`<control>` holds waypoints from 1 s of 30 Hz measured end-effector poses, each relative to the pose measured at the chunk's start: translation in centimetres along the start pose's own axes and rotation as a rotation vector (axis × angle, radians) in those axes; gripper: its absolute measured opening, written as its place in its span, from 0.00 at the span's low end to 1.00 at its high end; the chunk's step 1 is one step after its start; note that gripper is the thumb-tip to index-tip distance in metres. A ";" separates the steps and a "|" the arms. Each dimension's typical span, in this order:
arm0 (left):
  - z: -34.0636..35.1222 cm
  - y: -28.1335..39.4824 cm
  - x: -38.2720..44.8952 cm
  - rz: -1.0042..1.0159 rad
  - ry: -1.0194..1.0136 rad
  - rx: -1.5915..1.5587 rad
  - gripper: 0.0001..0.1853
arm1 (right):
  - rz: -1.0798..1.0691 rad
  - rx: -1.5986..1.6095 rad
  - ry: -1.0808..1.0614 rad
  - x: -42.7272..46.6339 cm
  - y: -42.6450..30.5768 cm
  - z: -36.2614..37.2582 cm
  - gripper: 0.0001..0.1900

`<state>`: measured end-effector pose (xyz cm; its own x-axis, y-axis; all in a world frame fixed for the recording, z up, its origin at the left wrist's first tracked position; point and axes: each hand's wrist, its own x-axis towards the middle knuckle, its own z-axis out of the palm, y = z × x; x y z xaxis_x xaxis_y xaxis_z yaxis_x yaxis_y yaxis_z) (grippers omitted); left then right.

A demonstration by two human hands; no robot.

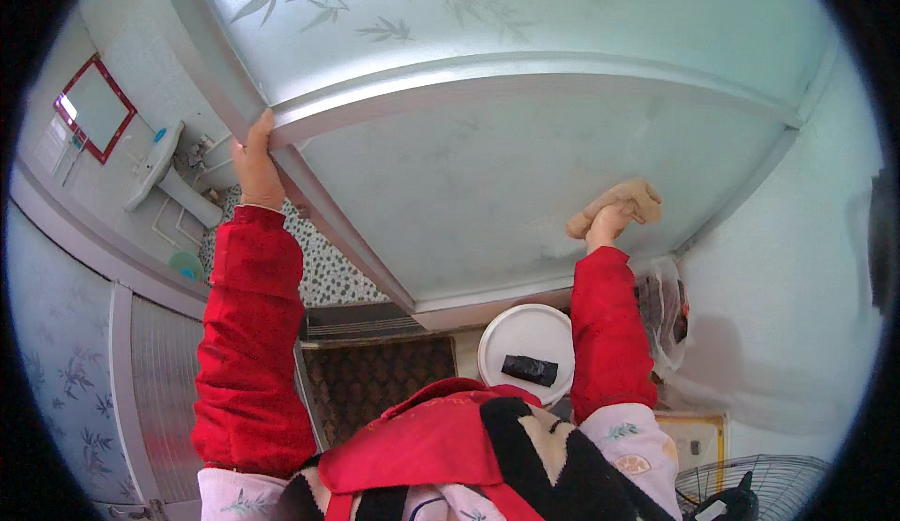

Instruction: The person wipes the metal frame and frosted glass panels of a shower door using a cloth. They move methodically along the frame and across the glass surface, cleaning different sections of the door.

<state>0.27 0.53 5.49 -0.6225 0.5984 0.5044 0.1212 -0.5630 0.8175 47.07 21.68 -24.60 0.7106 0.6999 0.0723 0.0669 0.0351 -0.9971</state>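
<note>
My left hand (260,166) grips the metal edge frame of a frosted glass partition (436,191), at the corner where the crossbar (457,92) meets the upright. Pressed to the lower pane by my right hand (610,224) is a folded tan cloth (619,201), which covers most of the fingers. Faint smudges show on the glass near the cloth. The upper pane (598,8) carries a leaf pattern. Red sleeve covers are on both my forearms.
Below the pane stands a round white lid (520,324) with a black packet (529,370) on it. A plastic bag (664,310), a wire basket (766,472) and a white wall (780,275) are at right. Leftward are a brown mat (380,373), a washbasin (158,162) and a red-framed mirror (95,110).
</note>
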 end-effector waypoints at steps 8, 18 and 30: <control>-0.8 0.1 -1.0 -0.041 0.020 0.055 0.21 | -0.342 -0.269 0.043 1.3 -11.3 0.2 0.27; 0.2 0.1 -0.8 -0.012 -0.012 0.047 0.21 | -0.758 -0.536 -0.114 -12.8 -9.6 4.4 0.24; 0.8 0.7 -1.2 0.052 -0.011 0.053 0.21 | -0.286 -0.426 -0.147 -7.0 -2.5 1.7 0.29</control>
<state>1.72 -0.19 5.66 -0.6062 0.5751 0.5494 0.1943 -0.5627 0.8035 40.71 17.93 -22.66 0.5189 0.7981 0.3061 0.5441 -0.0322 -0.8384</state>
